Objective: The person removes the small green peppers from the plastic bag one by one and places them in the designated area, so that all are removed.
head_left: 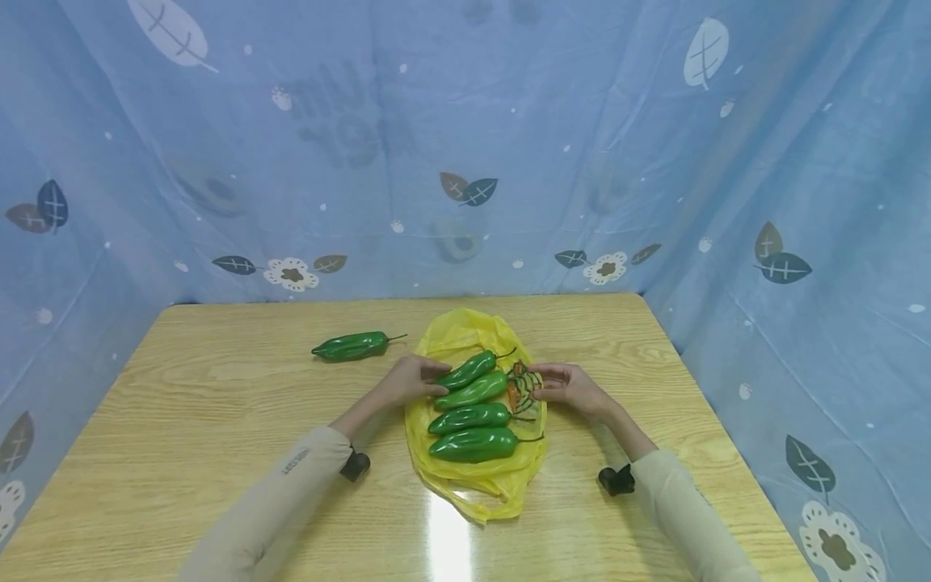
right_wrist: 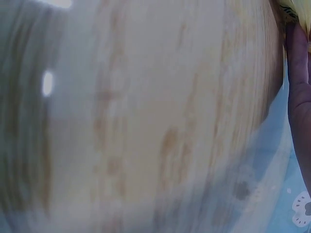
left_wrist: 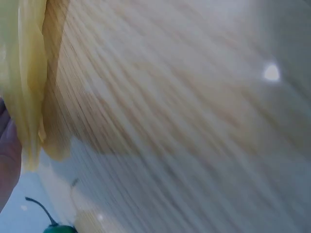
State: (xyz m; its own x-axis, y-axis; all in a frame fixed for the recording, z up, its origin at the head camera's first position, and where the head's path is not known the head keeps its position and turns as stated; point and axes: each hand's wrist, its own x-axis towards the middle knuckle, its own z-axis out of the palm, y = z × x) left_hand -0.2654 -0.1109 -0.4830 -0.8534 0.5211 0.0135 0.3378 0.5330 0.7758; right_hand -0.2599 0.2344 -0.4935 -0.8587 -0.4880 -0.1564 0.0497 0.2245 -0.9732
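Observation:
Several long green peppers (head_left: 474,445) lie side by side on a yellow plastic bag (head_left: 494,509) spread on the table. My left hand (head_left: 409,380) grips the bag's left side, its thumb and fingers right at the tips of the upper peppers. Folds of yellow plastic (left_wrist: 30,77) hang in front of those fingers in the left wrist view. Across from it, my right hand (head_left: 578,390) pinches the bag's right edge at an orange patch with dark stripes (head_left: 522,388), beside the pepper stems. In the right wrist view, only part of this hand (right_wrist: 301,92) shows.
Another green pepper (head_left: 352,347) lies on the wooden table (head_left: 218,388), left of the bag and farther back. Blue patterned curtains (head_left: 393,145) stand behind the table and along its sides. A small black device (head_left: 355,466) sits at the left wrist, another (head_left: 617,480) at the right.

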